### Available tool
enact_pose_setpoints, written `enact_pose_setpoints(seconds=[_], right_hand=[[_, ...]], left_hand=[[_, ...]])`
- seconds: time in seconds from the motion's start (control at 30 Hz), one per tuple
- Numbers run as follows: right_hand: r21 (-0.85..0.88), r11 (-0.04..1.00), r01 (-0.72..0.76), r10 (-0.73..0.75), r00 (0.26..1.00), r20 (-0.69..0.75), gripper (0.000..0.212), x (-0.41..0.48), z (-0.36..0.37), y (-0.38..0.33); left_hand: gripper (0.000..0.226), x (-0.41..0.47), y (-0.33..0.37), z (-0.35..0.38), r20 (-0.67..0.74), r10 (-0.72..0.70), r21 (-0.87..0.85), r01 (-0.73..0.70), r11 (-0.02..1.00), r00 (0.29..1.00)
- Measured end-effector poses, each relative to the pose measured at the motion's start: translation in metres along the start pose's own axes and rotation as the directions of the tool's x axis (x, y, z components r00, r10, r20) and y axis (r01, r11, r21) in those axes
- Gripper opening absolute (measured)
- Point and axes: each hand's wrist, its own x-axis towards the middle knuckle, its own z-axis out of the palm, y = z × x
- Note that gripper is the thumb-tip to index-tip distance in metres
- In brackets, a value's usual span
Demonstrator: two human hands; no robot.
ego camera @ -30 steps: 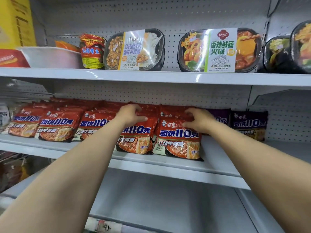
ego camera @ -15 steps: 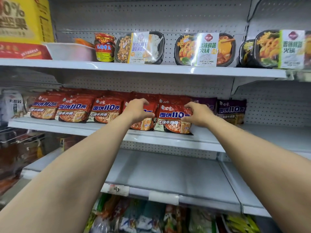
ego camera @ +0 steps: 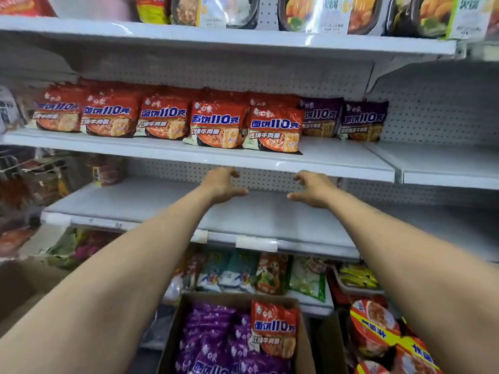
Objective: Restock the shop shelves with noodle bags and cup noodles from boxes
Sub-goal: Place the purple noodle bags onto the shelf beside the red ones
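Several red noodle bags (ego camera: 216, 122) stand in a row on the middle white shelf (ego camera: 337, 160), with two purple noodle bags (ego camera: 361, 121) to their right. My left hand (ego camera: 220, 186) and my right hand (ego camera: 313, 188) hang below that shelf's front edge, fingers loosely spread, holding nothing. A cardboard box (ego camera: 175, 330) at the bottom holds purple noodle bags (ego camera: 213, 338) and one red noodle bag (ego camera: 274, 327). Red cup noodles (ego camera: 375, 325) in a wrapped pack lie at the bottom right.
The shelf under my hands (ego camera: 270, 220) is bare. Black ready-meal trays (ego camera: 332, 12) line the top shelf. Mixed snack bags (ego camera: 256, 273) fill the low shelf behind the box. A wire rack of goods (ego camera: 32, 174) stands at the left.
Both hands have let go of the red bags on the middle shelf and dropped below its edge. The view has tilted down, so the box and cup noodles now show.
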Motion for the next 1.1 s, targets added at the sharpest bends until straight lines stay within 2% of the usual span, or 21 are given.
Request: enact_pose_setpoints(seconds=[0.2, 0.37, 0.5, 0.63, 0.77, 0.87, 1.1], right_hand=[[-0.003, 0.998, -0.059, 0.059, 0.986, 0.157, 0.069, -0.005, 0.076, 0.034], [0.006, 0.992, -0.129, 0.120, 0.937, 0.328, 0.061, -0.010, 0.149, 0.068], [0.015, 0.983, -0.184, 0.154, 0.864, 0.480, 0.053, -0.019, 0.213, 0.099], [0.003, 0.974, -0.227, 0.181, 0.782, 0.597, 0.058, -0.023, 0.272, 0.126], [0.009, 0.964, -0.267, 0.197, 0.736, 0.648, 0.062, -0.018, 0.312, 0.147], [0.009, 0.962, -0.271, 0.199, 0.730, 0.654, 0.062, -0.008, 0.337, 0.162], [-0.066, 0.969, -0.239, 0.221, 0.711, 0.668, 0.067, 0.000, 0.390, 0.188]], left_hand=[[0.065, -0.015, -0.046, 0.066, 0.132, -0.124, -0.016, 0.127, 0.992, 0.983], [0.062, -0.029, -0.089, 0.131, 0.267, -0.236, 0.014, 0.241, 0.970, 0.934], [0.064, -0.048, -0.127, 0.193, 0.371, -0.338, 0.040, 0.349, 0.936, 0.865], [0.062, -0.070, -0.160, 0.248, 0.489, -0.437, 0.048, 0.477, 0.878, 0.755], [0.061, -0.090, -0.188, 0.294, 0.542, -0.508, 0.096, 0.551, 0.829, 0.669], [0.062, -0.102, -0.204, 0.323, 0.575, -0.542, 0.105, 0.602, 0.792, 0.613], [0.041, -0.120, -0.235, 0.371, 0.621, -0.540, 0.155, 0.587, 0.795, 0.568]])
